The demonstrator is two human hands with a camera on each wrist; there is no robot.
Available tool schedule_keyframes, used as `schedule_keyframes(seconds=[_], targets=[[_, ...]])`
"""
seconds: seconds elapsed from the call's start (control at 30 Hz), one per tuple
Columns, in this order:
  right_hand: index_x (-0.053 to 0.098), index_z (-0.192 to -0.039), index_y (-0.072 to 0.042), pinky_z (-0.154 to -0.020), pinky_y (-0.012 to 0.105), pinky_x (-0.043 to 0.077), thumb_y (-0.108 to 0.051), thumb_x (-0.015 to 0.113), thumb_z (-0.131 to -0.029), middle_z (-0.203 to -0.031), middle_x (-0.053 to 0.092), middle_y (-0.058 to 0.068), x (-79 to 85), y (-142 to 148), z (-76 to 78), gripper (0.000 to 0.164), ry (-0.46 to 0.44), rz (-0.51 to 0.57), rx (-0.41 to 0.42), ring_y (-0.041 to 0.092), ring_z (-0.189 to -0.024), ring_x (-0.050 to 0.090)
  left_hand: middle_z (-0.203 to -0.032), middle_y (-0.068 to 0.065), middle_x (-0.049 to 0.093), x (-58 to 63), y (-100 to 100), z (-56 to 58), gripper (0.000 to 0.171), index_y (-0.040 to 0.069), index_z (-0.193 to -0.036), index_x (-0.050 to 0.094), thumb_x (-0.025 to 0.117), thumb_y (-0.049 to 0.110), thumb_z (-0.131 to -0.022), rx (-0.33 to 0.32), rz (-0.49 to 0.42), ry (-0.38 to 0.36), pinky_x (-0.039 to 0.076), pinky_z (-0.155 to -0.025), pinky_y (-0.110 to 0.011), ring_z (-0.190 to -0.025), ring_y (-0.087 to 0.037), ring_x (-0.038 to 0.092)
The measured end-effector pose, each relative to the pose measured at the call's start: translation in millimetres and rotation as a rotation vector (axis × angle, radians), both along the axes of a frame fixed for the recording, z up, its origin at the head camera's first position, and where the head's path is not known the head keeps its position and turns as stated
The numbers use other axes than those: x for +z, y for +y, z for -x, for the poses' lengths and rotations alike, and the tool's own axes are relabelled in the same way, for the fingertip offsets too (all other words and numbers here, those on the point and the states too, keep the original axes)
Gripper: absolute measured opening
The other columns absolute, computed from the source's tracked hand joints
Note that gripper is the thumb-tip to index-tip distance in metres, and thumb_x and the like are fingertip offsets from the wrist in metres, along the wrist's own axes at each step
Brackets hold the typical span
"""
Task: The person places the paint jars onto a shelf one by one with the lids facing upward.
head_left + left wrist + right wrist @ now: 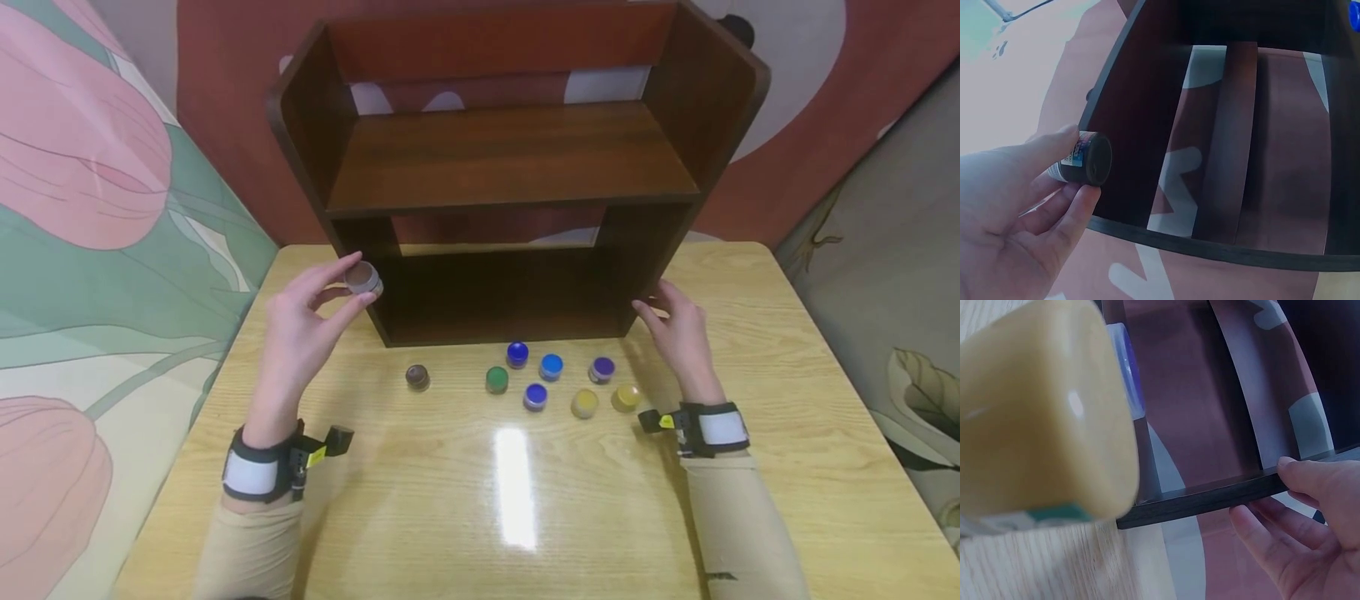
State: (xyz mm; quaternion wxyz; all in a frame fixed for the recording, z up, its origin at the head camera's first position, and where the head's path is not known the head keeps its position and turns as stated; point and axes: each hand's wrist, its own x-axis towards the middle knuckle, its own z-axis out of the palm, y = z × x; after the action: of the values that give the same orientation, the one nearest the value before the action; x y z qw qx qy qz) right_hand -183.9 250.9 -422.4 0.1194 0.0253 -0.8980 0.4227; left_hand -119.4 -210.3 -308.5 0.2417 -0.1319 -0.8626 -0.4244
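My left hand (303, 321) pinches a small paint jar with a brown lid (362, 278) between thumb and fingers. It is raised beside the left panel of a dark wooden shelf (517, 158). In the left wrist view the jar (1099, 159) is tipped sideways, with a printed label on its side. Over on the right, my right hand (681, 333) holds the front edge of the shelf's right panel near its bottom. The right wrist view has the thumb (1297, 472) on one face of that panel edge (1210, 500) and fingers on the other.
A dark brown jar (417, 377) stands alone before the shelf's left side. Farther right are several more: green (497, 380), blue (551, 367), purple (602, 369) and yellow (585, 403). The shelf stands on a light wooden table (420, 500), with patterned fabric (75, 333) around it.
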Motion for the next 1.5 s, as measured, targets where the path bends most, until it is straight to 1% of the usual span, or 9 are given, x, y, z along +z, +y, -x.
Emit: schedule_keyframes(seconds=[0.17, 0.4, 0.5, 0.67, 0.8, 1.0, 1.23, 1.5], targets=[[0.056, -0.137, -0.007, -0.094, 0.057, 0.055, -0.023, 0.059, -0.101, -0.132, 0.063, 0.022, -2.7, 1, 0.2, 0.04, 0.001, -0.004, 0.001, 0.042, -0.119, 0.063, -0.116, -0.007, 0.073, 3.1, 4, 0.0, 0.051, 0.019, -0.131, 0.067, 0.081, 0.012, -0.082, 0.017, 0.003, 0.002, 0.051, -0.09, -0.007, -0.102, 0.005, 0.062], [0.057, -0.136, -0.007, -0.094, 0.058, 0.054, -0.026, 0.059, -0.1, -0.132, 0.064, 0.022, -1.1, 1, 1.2, 0.04, 0.012, -0.003, 0.002, 0.042, -0.119, 0.063, -0.116, -0.008, 0.073, 11.0, 10, 2.9, 0.052, 0.019, -0.132, 0.066, 0.081, 0.014, -0.082, 0.026, 0.041, 0.034, 0.05, -0.089, -0.006, -0.101, -0.016, 0.068], [0.057, -0.136, -0.008, -0.094, 0.058, 0.054, -0.026, 0.059, -0.1, -0.132, 0.064, 0.022, -1.2, 1, 1.3, 0.04, 0.004, -0.006, 0.002, 0.042, -0.119, 0.063, -0.114, -0.008, 0.074, 16.1, 13, 3.4, 0.053, 0.02, -0.133, 0.066, 0.081, 0.015, -0.083, 0.041, 0.063, 0.041, 0.049, -0.09, -0.005, -0.099, -0.019, 0.068], [0.057, -0.136, -0.008, -0.095, 0.057, 0.054, -0.025, 0.059, -0.1, -0.132, 0.064, 0.022, -1.0, 0, 1.4, 0.04, -0.006, -0.004, -0.001, 0.041, -0.12, 0.063, -0.114, -0.008, 0.073, 25.8, 16, 5.3, 0.052, 0.022, -0.134, 0.065, 0.079, 0.018, -0.085, 0.059, 0.079, 0.054, 0.048, -0.09, -0.005, -0.097, -0.02, 0.069], [0.056, -0.137, -0.008, -0.096, 0.057, 0.054, -0.027, 0.059, -0.101, -0.133, 0.063, 0.021, -0.7, 1, 0.9, 0.041, -0.014, -0.006, -0.002, 0.041, -0.121, 0.062, -0.116, -0.007, 0.073, 33.1, 19, 6.0, 0.051, 0.024, -0.134, 0.065, 0.079, 0.02, -0.086, 0.081, 0.071, 0.06, 0.048, -0.09, -0.005, -0.097, -0.02, 0.071], [0.056, -0.138, -0.01, -0.096, 0.057, 0.054, -0.029, 0.059, -0.1, -0.134, 0.063, 0.02, -0.7, 1, 1.0, 0.042, -0.014, -0.009, -0.001, 0.041, -0.121, 0.062, -0.118, -0.006, 0.072, 43.4, 24, 7.4, 0.049, 0.024, -0.134, 0.065, 0.077, 0.022, -0.087, 0.122, 0.059, 0.083, 0.047, -0.088, -0.004, -0.097, -0.02, 0.073], [0.057, -0.137, -0.01, -0.096, 0.058, 0.053, -0.029, 0.059, -0.1, -0.132, 0.064, 0.021, -0.1, 1, 0.6, 0.041, -0.015, -0.013, -0.006, 0.041, -0.121, 0.062, -0.118, -0.003, 0.073, 54.5, 27, 11.6, 0.048, 0.026, -0.134, 0.064, 0.077, 0.024, -0.087, 0.154, 0.055, 0.102, 0.049, -0.091, -0.007, -0.098, -0.019, 0.073], [0.057, -0.136, -0.009, -0.096, 0.058, 0.053, -0.03, 0.059, -0.1, -0.13, 0.065, 0.02, -1.3, 2, 0.7, 0.042, -0.015, -0.013, -0.005, 0.04, -0.121, 0.062, -0.12, -0.003, 0.072, 61.5, 30, 18.4, 0.05, 0.022, -0.137, 0.062, 0.074, 0.031, -0.089, 0.183, 0.087, 0.075, 0.05, -0.086, -0.008, -0.098, -0.011, 0.072]])
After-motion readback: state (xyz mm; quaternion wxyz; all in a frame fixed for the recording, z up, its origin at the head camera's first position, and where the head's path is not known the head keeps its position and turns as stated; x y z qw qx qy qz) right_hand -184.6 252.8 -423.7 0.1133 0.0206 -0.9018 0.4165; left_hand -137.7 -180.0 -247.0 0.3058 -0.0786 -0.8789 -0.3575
